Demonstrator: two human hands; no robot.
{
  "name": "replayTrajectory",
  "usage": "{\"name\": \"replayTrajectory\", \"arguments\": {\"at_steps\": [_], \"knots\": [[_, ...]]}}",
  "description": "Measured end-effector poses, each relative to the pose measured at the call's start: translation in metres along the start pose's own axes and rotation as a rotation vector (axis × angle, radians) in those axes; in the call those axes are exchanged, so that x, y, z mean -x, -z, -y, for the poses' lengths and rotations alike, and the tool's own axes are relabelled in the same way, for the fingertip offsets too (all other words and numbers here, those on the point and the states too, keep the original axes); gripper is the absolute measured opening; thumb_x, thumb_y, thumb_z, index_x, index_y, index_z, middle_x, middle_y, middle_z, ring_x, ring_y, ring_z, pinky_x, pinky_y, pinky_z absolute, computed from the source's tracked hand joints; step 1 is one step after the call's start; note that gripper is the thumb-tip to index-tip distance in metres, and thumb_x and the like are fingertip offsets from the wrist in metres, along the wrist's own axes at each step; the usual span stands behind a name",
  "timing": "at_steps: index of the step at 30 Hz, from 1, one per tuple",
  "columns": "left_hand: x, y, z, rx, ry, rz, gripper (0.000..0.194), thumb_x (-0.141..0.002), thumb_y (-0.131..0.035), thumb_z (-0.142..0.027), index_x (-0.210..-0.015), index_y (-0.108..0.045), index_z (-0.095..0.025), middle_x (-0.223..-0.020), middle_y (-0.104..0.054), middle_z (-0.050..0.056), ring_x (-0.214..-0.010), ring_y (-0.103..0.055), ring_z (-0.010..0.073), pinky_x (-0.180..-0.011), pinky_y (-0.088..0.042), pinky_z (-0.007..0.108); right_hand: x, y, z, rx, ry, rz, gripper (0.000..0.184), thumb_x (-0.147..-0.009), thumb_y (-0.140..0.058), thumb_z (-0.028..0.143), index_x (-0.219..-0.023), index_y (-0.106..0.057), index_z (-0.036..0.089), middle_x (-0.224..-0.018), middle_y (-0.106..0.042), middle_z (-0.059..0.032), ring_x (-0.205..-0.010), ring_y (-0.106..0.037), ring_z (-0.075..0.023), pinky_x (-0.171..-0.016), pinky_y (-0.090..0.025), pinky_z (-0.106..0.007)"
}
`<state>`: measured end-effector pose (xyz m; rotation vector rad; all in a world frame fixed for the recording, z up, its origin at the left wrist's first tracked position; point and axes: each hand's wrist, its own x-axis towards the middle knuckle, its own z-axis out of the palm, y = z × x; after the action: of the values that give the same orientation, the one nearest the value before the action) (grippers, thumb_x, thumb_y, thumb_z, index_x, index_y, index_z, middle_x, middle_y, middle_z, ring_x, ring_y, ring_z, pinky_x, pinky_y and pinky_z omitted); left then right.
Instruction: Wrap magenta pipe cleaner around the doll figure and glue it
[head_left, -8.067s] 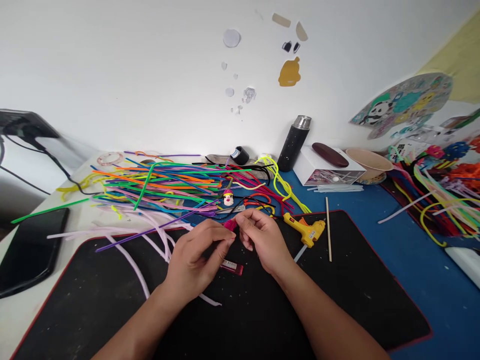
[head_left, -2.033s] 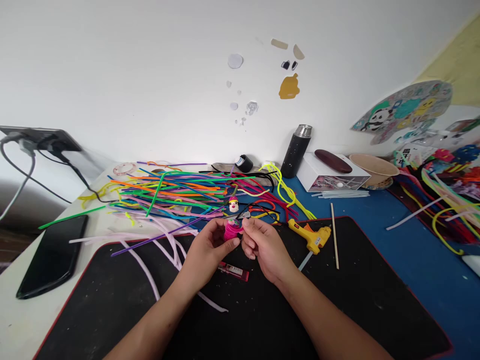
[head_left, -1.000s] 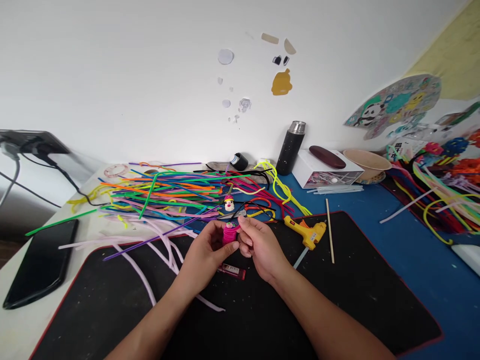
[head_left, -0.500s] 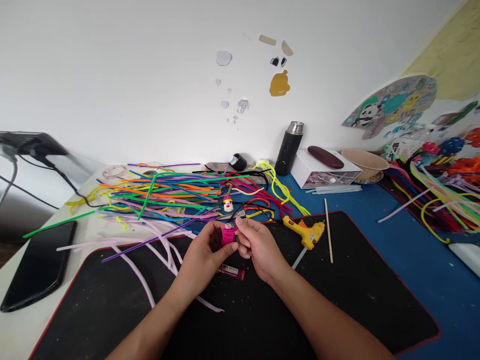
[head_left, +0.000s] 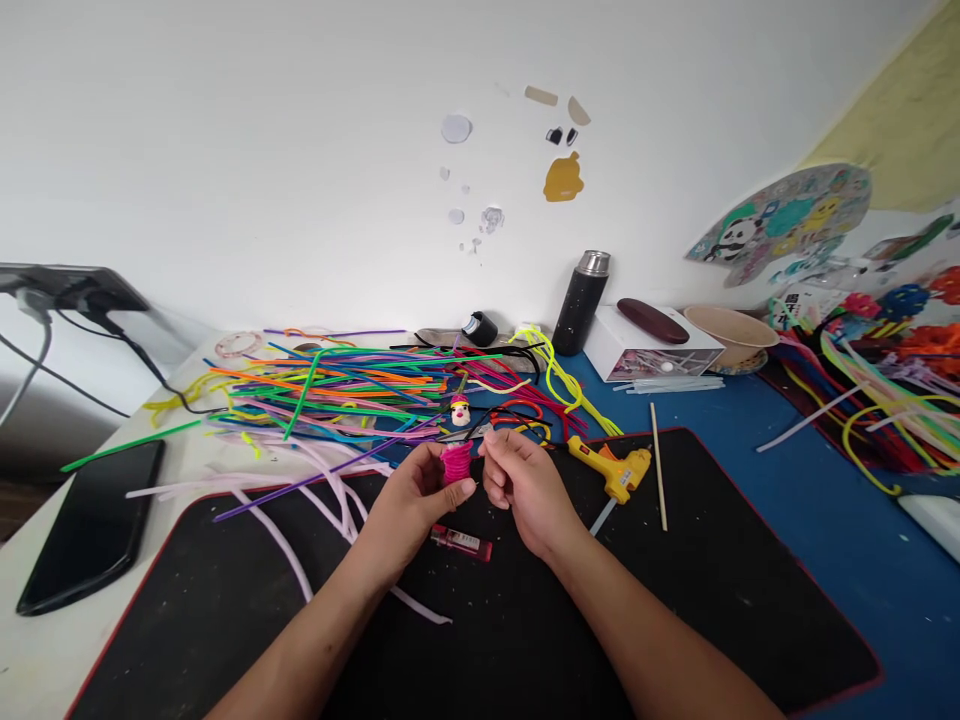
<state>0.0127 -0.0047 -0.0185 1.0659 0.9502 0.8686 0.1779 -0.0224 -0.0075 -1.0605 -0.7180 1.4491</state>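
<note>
A magenta coil of wound pipe cleaner (head_left: 456,464) stands upright between the thumb and fingers of my left hand (head_left: 409,500). Just to its right, my right hand (head_left: 525,485) is closed in a pinch, thumb against the forefinger, with a small gap to the coil. What those fingertips hold, if anything, is too small to make out. Behind the hands sits a little doll head (head_left: 460,410) with a white face and a pink and yellow top. Below the coil, a small red case with a label (head_left: 463,543) lies on the black mat (head_left: 480,640).
A yellow glue gun (head_left: 616,470) and a wooden stick (head_left: 658,468) lie to the right. Many coloured pipe cleaners (head_left: 345,385) are heaped at the back left. A black flask (head_left: 581,305), a white box (head_left: 652,345) and a bowl (head_left: 731,335) stand by the wall. A phone (head_left: 94,525) lies left.
Earlier a pink strand ran from the coil to my right fingertips; now my right hand has drawn slightly away to the right. The coil has stayed in my left hand.
</note>
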Motion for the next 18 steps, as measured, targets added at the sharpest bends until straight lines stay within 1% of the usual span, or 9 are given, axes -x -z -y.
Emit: {"name": "replayTrajectory", "arguments": {"at_steps": [3,6,8,13,16,18], "knots": [[0.0002,-0.0004,-0.0015,0.007,-0.009,-0.006,0.047,-0.068,-0.095,-0.049,-0.09,-0.065,-0.021,-0.09,-0.07,0.001,-0.088,-0.064,0.0208,-0.081,-0.05,0.033,0.0,0.0007,-0.0013,0.095,0.077,-0.009,0.044,-0.084,-0.082,0.061,-0.088,-0.066,0.021,-0.056,-0.047,0.009,-0.044,-0.039,-0.0079,-0.042,-0.025,-0.022],[-0.0001,0.0,-0.0016,0.016,0.013,0.008,0.049,-0.067,-0.095,-0.051,-0.091,-0.065,-0.021,-0.087,-0.069,0.0,-0.083,-0.061,0.0194,-0.074,-0.048,0.031,-0.0006,0.0026,-0.0006,0.224,0.201,-0.002,0.038,-0.089,-0.079,0.056,-0.103,-0.071,0.022,-0.06,-0.047,0.0089,-0.046,-0.042,-0.0093,-0.044,-0.03,-0.023],[-0.0005,0.0005,-0.001,0.018,0.03,0.027,0.05,-0.067,-0.095,-0.051,-0.092,-0.065,-0.021,-0.084,-0.067,0.0,-0.08,-0.059,0.0183,-0.07,-0.046,0.029,-0.0005,0.0037,-0.0002,0.326,0.274,0.018,0.034,-0.092,-0.076,0.052,-0.108,-0.073,0.022,-0.063,-0.049,0.0079,-0.049,-0.044,-0.0102,-0.047,-0.033,-0.025],[-0.0012,0.0015,-0.0001,0.031,0.021,0.056,0.051,-0.065,-0.096,-0.048,-0.092,-0.064,-0.02,-0.084,-0.065,-0.001,-0.078,-0.057,0.017,-0.067,-0.044,0.028,-0.0002,0.0043,-0.0033,0.562,0.362,0.011,0.023,-0.094,-0.07,0.042,-0.103,-0.077,0.023,-0.064,-0.05,0.0056,-0.054,-0.047,-0.0136,-0.054,-0.037,-0.028],[-0.0017,0.0021,0.0002,0.019,0.009,0.061,0.049,-0.065,-0.096,-0.047,-0.091,-0.064,-0.02,-0.082,-0.064,-0.001,-0.076,-0.056,0.0166,-0.065,-0.043,0.027,-0.0021,0.0047,-0.0063,0.616,0.383,-0.018,0.023,-0.094,-0.068,0.042,-0.101,-0.077,0.022,-0.065,-0.052,0.0045,-0.056,-0.048,-0.0149,-0.056,-0.039,-0.029],[-0.0022,0.0024,0.0006,0.013,0.003,0.06,0.049,-0.065,-0.095,-0.047,-0.091,-0.064,-0.02,-0.081,-0.064,-0.002,-0.074,-0.055,0.0162,-0.065,-0.043,0.027,-0.0039,0.0054,-0.0084,0.619,0.372,-0.033,0.024,-0.094,-0.067,0.044,-0.098,-0.076,0.022,-0.068,-0.056,0.0029,-0.057,-0.05,-0.0152,-0.055,-0.04,-0.029]]}}
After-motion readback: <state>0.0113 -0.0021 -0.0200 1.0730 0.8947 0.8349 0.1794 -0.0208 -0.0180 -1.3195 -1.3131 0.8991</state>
